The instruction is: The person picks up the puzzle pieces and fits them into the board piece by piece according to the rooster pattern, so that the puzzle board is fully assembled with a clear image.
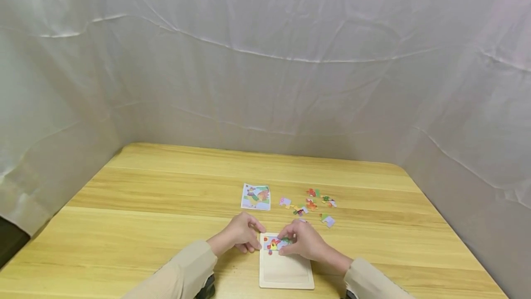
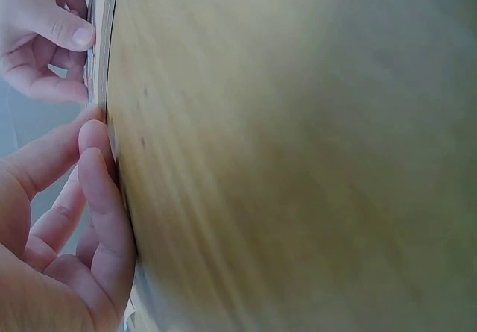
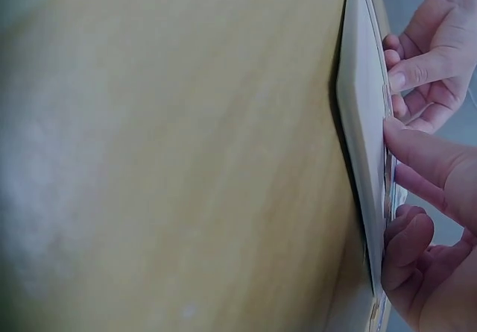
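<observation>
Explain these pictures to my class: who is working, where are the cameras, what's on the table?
No machine: a person works with bare hands. The wide picture comes from a head camera; the others from left and right wrist cameras. On the table lie a picture card, loose puzzle pieces and a wooden tray with more pieces at its far end. The left hand touches the tray's edge. The right hand has thumb and finger at those; whether it pinches one is unclear.

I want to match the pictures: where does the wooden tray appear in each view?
Head: wooden tray, bottom, just right of centre.
Left wrist: tray, a thin strip, upper left.
Right wrist: tray, slanted pale strip, right of centre.
Shared landmark: the right hand, at the tray in every view.
</observation>
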Tool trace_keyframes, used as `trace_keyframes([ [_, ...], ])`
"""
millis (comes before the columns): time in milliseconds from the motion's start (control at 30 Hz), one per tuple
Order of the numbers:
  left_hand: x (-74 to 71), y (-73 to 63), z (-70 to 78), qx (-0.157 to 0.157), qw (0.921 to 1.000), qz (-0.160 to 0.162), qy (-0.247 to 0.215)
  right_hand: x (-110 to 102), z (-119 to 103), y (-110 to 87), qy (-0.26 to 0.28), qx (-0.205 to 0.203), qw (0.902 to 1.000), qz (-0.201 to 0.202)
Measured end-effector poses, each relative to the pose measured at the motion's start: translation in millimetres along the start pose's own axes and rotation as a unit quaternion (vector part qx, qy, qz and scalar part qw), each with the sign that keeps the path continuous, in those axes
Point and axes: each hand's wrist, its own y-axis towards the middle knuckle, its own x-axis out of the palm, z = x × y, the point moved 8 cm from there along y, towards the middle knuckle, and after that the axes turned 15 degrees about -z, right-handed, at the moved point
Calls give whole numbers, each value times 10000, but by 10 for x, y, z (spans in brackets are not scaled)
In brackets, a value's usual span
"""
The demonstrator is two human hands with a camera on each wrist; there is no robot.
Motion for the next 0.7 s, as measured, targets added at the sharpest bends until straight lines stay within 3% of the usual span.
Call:
trace_keyframes([
  [300, -1, -10, 8, 14, 10000, -15, 1, -25, -25, -17, 324, -213, 9992, -1],
  [700, 3, -13, 5, 15, 10000, -44, -50, -24, 1, 0, 177, -190, 9996, 144],
])
